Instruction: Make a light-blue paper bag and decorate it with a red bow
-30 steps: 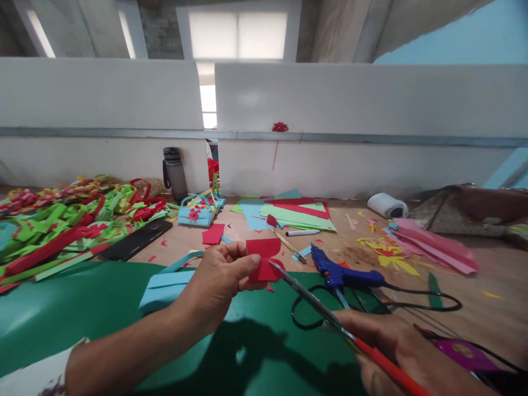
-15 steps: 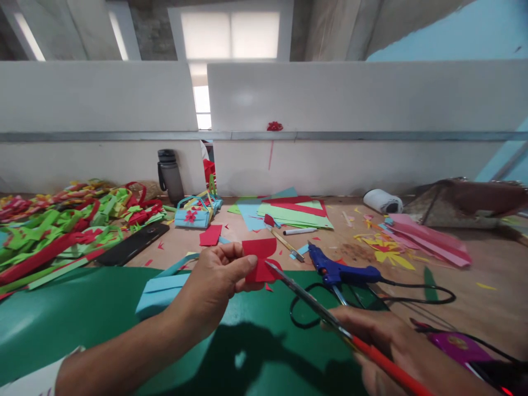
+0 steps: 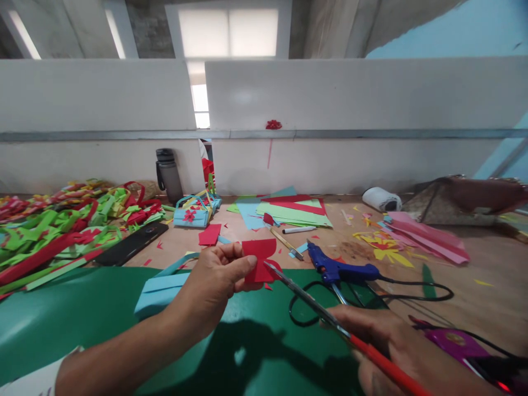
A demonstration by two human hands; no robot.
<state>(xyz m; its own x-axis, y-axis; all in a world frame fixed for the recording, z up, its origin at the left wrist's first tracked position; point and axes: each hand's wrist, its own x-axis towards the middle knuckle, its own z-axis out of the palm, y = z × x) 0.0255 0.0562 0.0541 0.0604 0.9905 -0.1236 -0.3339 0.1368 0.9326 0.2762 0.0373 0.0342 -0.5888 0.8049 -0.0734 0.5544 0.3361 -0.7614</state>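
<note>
Pinched between the thumb and fingers of my left hand point(image 3: 223, 272) is a piece of red paper point(image 3: 259, 253) with rounded lobes cut along its right side. My right hand point(image 3: 383, 335) grips a pair of scissors point(image 3: 307, 300) with red handles, and the blade tips touch the paper at the notch between the lobes. Below my left wrist, a light blue paper bag point(image 3: 159, 294) with a handle sits on the green mat point(image 3: 103, 341). A blue glue gun point(image 3: 340, 270) lies just beyond my right hand, its black cord looping around.
Green and red strips point(image 3: 70, 225) are heaped at left beside a black phone point(image 3: 132, 243). A grey bottle point(image 3: 168, 176) stands behind. Coloured sheets point(image 3: 292, 214), a marker point(image 3: 299, 230) and a white roll point(image 3: 381, 199) lie farther back. A purple object point(image 3: 451, 344) is at right.
The camera view has shifted very slightly. Both hands, the red paper and the scissors hold nearly the same position.
</note>
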